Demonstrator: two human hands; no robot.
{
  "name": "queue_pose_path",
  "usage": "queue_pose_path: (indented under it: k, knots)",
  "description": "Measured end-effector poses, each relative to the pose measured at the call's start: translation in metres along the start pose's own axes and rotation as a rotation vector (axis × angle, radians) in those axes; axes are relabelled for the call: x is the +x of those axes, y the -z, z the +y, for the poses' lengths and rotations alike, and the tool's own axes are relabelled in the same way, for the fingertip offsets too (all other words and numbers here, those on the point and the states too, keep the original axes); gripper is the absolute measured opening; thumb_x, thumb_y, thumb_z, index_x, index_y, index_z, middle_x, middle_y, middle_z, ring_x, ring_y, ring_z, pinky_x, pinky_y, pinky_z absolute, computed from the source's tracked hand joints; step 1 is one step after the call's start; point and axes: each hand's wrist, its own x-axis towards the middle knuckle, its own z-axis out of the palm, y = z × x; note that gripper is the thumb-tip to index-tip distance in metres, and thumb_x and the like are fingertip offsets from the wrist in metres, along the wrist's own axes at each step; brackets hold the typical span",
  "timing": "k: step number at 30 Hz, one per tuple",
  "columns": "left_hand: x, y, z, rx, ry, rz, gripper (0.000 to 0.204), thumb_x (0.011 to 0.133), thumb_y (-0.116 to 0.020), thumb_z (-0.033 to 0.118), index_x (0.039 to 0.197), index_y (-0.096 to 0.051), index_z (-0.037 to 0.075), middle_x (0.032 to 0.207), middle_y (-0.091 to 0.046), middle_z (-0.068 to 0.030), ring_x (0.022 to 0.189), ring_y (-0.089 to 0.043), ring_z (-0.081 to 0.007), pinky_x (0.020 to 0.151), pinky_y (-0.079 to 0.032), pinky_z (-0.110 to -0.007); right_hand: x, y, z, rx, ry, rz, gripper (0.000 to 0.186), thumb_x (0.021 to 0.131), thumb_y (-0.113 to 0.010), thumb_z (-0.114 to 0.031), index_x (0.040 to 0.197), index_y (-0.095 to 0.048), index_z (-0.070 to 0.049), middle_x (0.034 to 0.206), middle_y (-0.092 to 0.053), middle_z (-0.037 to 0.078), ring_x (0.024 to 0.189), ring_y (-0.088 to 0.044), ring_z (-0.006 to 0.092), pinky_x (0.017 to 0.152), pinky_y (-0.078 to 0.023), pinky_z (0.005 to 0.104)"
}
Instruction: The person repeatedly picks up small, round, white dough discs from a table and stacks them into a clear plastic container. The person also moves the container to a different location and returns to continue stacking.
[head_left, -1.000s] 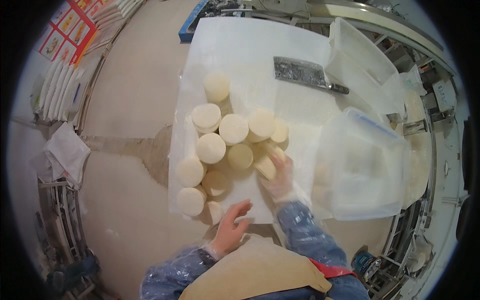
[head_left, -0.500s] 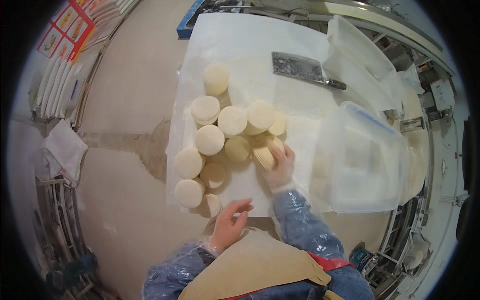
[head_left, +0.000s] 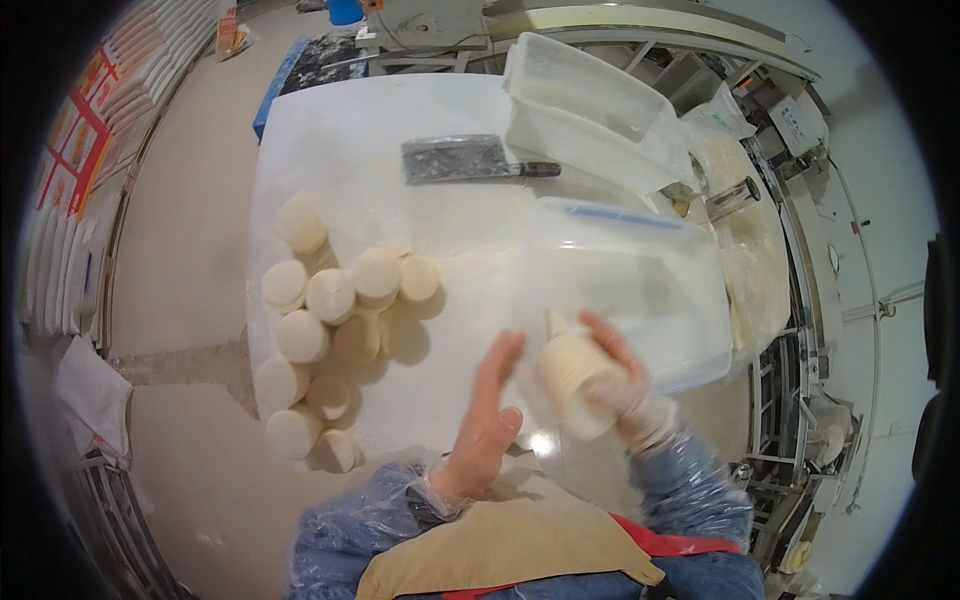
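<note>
My right hand (head_left: 625, 385) grips a stack of round dough wrappers (head_left: 575, 380), lifted at the table's front edge and slightly blurred. To the left of it, my left hand (head_left: 485, 425) is raised with fingers stretched out and thumb apart, holding nothing. More stacks of pale round wrappers (head_left: 330, 296) stand grouped on the left part of the white tabletop (head_left: 450, 350). Just beyond my right hand lies a translucent plastic tub (head_left: 640, 270) with a blue strip along its far edge.
A cleaver (head_left: 455, 160) with a dark handle lies on the far part of the table. Beside it at the far right stands a white plastic bin (head_left: 590, 110). Filled sacks (head_left: 60, 270) are piled along the left wall, and a metal rack (head_left: 770, 400) runs at the right.
My right hand has lifted a stack of wrappers off the table and carried it right, toward me. My left hand has risen and opened its fingers wider. The view has shifted right.
</note>
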Motion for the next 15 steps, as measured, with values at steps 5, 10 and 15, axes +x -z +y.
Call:
queue_pose_path:
  k: [5,10,15]
  knots:
    - [0.036,-0.027,-0.037,0.524,0.208,0.211,0.069,0.084,-0.056,0.021,0.138,-0.018,0.001,0.135,-0.028,-0.0183,0.127,-0.027,-0.0295,0.105,-0.022,-0.040,0.084,0.124,-0.004,0.030,-0.293,0.059,0.065,0.078,-0.069,-0.019,0.132,-0.036,-0.002,0.112,-0.055,0.009,0.100,-0.055,0.0168,0.082,-0.048,0.0293]
    - [0.035,-0.035,-0.071,0.802,0.186,0.210,0.069,0.080,-0.059,0.017,0.135,-0.021,-0.001,0.128,-0.033,-0.0200,0.121,-0.031,-0.0333,0.103,-0.025,-0.040,0.161,0.169,0.081,-0.465,-0.470,0.040,0.050,0.082,-0.064,-0.027,0.121,-0.048,-0.001,0.104,-0.059,0.007,0.093,-0.056,0.0141,0.073,-0.047,0.0264]
    - [0.039,-0.033,-0.063,0.806,0.145,0.152,0.066,0.078,-0.059,0.013,0.132,-0.025,-0.003,0.127,-0.034,-0.0227,0.120,-0.031,-0.0367,0.102,-0.027,-0.041,0.166,0.150,0.112,-0.331,-0.467,-0.147,0.047,0.083,-0.062,-0.032,0.119,-0.051,-0.004,0.103,-0.059,0.005,0.088,-0.056,0.0124,0.075,-0.046,0.0267]
